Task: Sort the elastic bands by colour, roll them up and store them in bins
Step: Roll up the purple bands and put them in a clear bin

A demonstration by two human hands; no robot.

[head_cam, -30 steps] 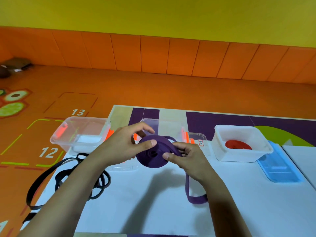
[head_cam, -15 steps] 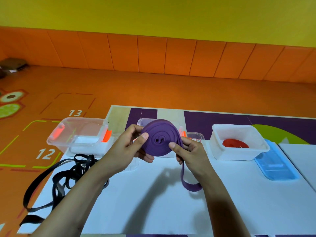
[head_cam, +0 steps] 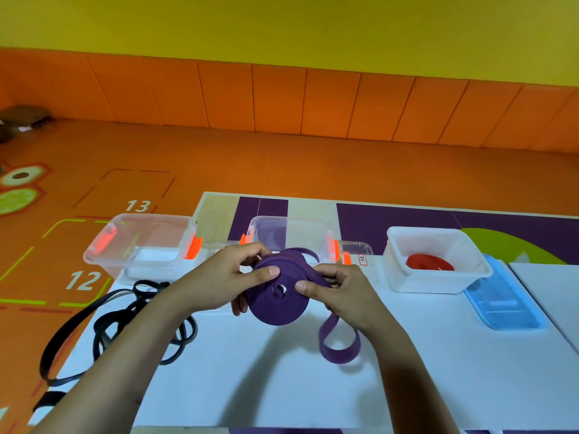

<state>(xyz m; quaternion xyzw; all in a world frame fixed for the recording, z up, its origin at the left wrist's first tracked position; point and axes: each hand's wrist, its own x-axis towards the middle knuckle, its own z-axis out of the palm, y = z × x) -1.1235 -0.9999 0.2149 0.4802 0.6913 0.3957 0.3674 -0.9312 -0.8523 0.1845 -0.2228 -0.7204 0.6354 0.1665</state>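
A purple elastic band (head_cam: 277,300) is wound into a flat coil held above the white table (head_cam: 282,386). My left hand (head_cam: 225,277) grips the coil's left side, thumb on its face. My right hand (head_cam: 338,292) pinches the right side, thumb on the coil. A loose purple loop hangs below my right hand onto the table. Black bands (head_cam: 131,327) lie tangled at the table's left edge. A rolled red band (head_cam: 429,263) sits in the white bin (head_cam: 438,281) at the right.
Two clear bins with orange clips stand at the back: one at the left (head_cam: 144,245), one in the middle (head_cam: 291,234) behind my hands. A blue lid (head_cam: 501,302) lies right of the white bin. Orange floor lies beyond the table.
The purple coil has tilted from upright to slanted and sunk lower. Both hands shifted their hold on it, and the loose tail loop lies further right on the table.
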